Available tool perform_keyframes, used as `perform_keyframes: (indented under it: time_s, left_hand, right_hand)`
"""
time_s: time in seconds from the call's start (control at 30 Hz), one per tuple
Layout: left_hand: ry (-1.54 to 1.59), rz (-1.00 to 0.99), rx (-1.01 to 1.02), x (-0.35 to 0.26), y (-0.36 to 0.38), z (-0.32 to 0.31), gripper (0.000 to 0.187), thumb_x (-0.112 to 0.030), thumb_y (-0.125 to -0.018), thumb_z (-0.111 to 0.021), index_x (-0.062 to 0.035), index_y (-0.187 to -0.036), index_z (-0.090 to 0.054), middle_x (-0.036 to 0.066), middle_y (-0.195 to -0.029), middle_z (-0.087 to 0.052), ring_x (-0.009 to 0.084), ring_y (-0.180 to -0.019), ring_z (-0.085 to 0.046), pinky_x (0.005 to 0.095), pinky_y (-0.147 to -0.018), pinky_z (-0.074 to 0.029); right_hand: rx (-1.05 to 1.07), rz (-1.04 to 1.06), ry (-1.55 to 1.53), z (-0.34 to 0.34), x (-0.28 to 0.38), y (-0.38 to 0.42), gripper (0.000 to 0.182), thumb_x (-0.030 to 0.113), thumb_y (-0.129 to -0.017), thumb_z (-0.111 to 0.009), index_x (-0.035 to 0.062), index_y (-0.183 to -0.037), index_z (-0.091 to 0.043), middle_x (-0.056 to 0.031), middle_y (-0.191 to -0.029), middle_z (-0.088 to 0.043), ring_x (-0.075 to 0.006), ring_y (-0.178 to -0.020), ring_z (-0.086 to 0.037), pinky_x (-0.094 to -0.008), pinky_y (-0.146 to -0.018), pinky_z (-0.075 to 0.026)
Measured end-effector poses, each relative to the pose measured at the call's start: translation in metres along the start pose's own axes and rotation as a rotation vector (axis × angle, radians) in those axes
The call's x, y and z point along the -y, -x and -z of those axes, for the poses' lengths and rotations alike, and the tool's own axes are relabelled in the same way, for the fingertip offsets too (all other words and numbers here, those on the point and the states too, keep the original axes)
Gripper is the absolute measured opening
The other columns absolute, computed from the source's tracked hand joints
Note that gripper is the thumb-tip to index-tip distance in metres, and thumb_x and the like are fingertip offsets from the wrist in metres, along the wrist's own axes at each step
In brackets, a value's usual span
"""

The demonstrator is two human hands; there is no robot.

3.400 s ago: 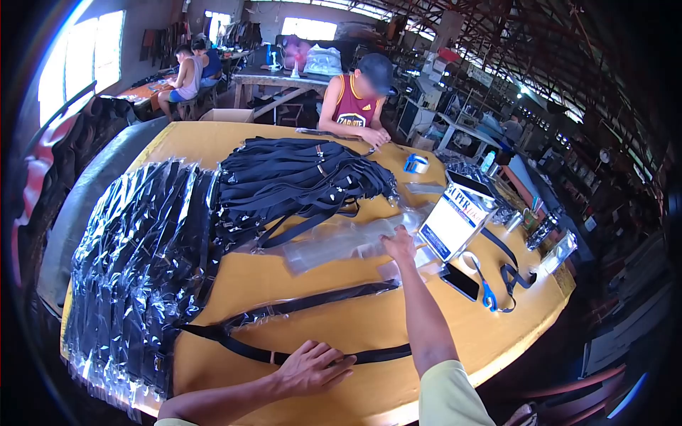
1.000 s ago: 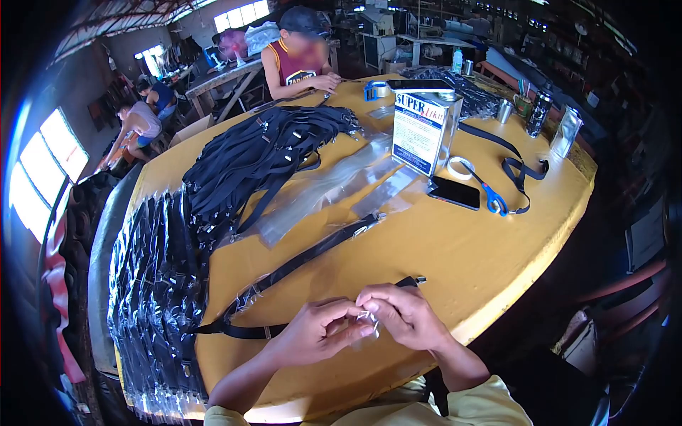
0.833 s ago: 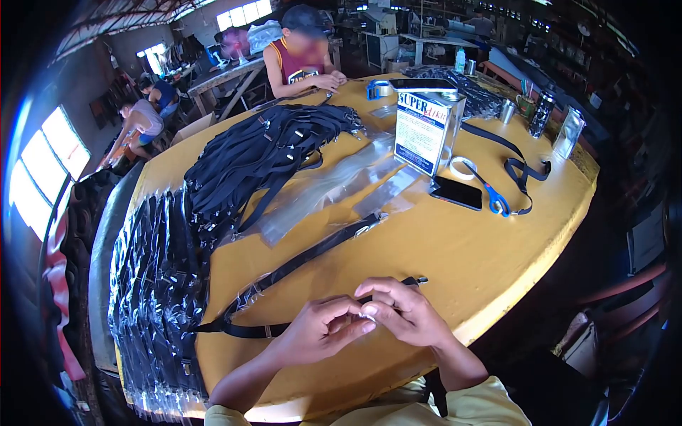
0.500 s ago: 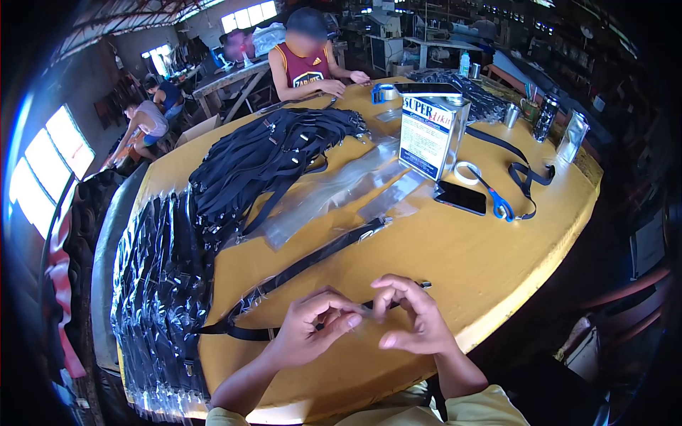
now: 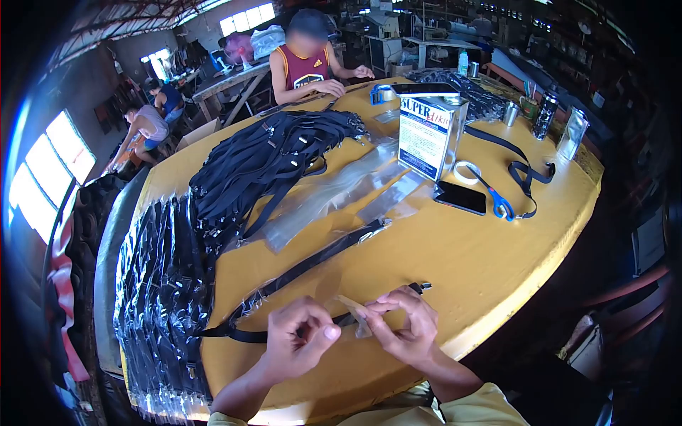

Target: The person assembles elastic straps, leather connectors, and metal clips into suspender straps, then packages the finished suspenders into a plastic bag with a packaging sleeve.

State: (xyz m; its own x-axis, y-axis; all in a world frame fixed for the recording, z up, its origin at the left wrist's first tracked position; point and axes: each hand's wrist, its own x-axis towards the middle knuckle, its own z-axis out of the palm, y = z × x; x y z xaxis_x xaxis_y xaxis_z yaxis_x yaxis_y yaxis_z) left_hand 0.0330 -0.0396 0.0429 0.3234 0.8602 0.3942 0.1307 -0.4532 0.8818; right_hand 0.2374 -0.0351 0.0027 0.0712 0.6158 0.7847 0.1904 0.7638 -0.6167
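My right hand [image 5: 408, 323] pinches a small piece of clear plastic [image 5: 360, 321] between thumb and fingertips, above the table. To its left, my left hand [image 5: 300, 337] has its fingers curled and its thumb bent toward them; whether anything is between them I cannot make out. Under both hands lies a black strap [image 5: 249, 335], partly hidden, its end clip [image 5: 424, 286] showing beyond my right hand. Just past them rests another black strap in a clear sleeve [image 5: 312, 261]. Flat clear plastic sleeves [image 5: 330, 192] are farther up the yellow table [image 5: 455, 263].
Bagged straps [image 5: 160, 305] cover the left side, beside a heap of black straps [image 5: 266, 160]. A tall tin [image 5: 426, 138], a phone [image 5: 460, 198], tape [image 5: 465, 171] and blue scissors [image 5: 501, 204] stand or lie on the right. A person [image 5: 307, 64] sits across the table.
My left hand has drawn back to the left, away from my right. My right fingers, apart before, now pinch the clear plastic, which shows more plainly.
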Motion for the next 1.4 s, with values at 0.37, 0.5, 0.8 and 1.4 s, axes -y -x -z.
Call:
perform_keyframes:
  time_s: [0.37, 0.5, 0.8, 1.4]
  left_hand:
    - [-0.194, 0.282, 0.119, -0.022, -0.008, 0.007, 0.018, -0.013, -0.098, -0.067, 0.0025, -0.088, -0.066, 0.000, -0.070, -0.061, 0.0032, -0.054, -0.047, 0.0226, -0.048, -0.034]
    - [-0.432, 0.155, 0.093, -0.044, -0.011, 0.021, 0.008, 0.000, -0.088, -0.071, -0.0010, -0.083, -0.065, 0.003, -0.069, -0.060, 0.0054, -0.055, -0.051, 0.0248, -0.048, -0.036]
    - [-0.350, 0.019, 0.468, -0.044, -0.003, 0.037, 0.015, 0.001, -0.076, -0.069, -0.0067, -0.087, -0.061, 0.004, -0.078, -0.063, 0.0164, -0.060, -0.064, 0.0279, -0.051, -0.048]
    - [-0.718, -0.192, 0.358, 0.068, 0.044, -0.040, 0.028, -0.016, -0.084, -0.078, -0.0101, -0.111, -0.073, 0.005, -0.110, -0.064, 0.0217, -0.087, -0.069, 0.0345, -0.072, -0.058]
  right_hand:
    - [0.164, 0.380, 0.288, -0.017, -0.007, 0.010, 0.053, 0.002, -0.078, -0.079, 0.0003, -0.126, -0.057, -0.0097, -0.094, -0.068, -0.0235, -0.077, -0.065, -0.0361, -0.067, -0.049]
    - [0.445, 0.097, 0.178, -0.011, 0.005, 0.001, 0.070, 0.015, -0.080, -0.081, 0.0000, -0.140, -0.048, -0.0152, -0.120, -0.062, -0.0291, -0.109, -0.061, -0.0406, -0.091, -0.047]
    - [0.619, -0.368, -0.672, -0.023, -0.009, 0.006, 0.046, 0.001, -0.096, -0.066, -0.0004, -0.138, -0.049, -0.0073, -0.098, -0.067, -0.0149, -0.096, -0.064, -0.0343, -0.092, -0.050]
    - [0.136, -0.504, -0.197, 0.085, -0.015, -0.005, 0.032, 0.022, -0.100, -0.065, -0.0020, -0.121, -0.060, -0.0102, -0.087, -0.066, -0.0183, -0.079, -0.067, -0.0319, -0.076, -0.055]
